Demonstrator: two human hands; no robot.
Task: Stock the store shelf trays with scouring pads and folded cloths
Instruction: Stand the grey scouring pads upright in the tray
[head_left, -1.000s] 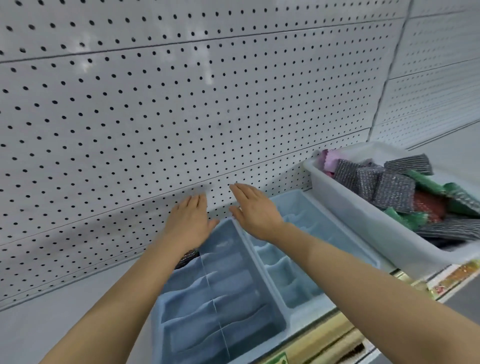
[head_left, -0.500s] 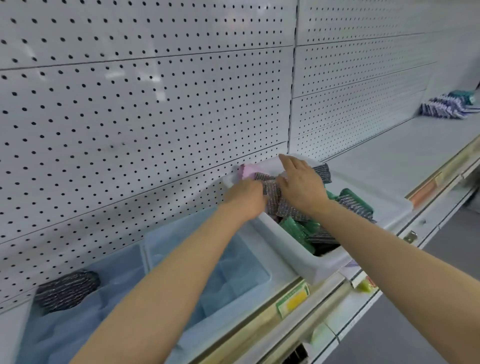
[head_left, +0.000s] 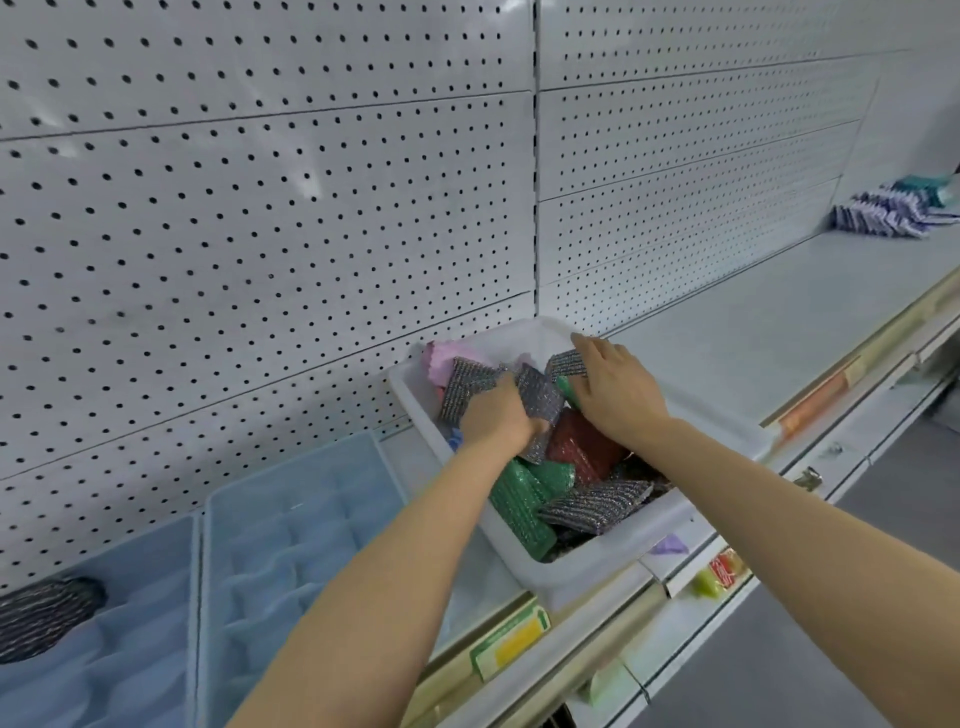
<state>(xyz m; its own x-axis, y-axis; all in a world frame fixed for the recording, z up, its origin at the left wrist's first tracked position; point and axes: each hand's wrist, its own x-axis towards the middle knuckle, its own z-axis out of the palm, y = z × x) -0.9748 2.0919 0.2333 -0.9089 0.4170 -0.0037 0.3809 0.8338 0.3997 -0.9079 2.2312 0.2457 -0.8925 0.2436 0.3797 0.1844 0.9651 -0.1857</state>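
Nearest, the blue trays (head_left: 306, 525) are waiting beside the white bin (head_left: 597, 577), where a silver scouring pad (head_left: 537, 397) is clutched by the left hand (head_left: 493, 415) and another is pressed flat by the right hand (head_left: 618, 387); single pads are best lifted clear.

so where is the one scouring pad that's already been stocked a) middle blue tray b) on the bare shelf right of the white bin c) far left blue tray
c, the dark grey scouring pad lies in the far left blue tray, while both hands are at the white bin.
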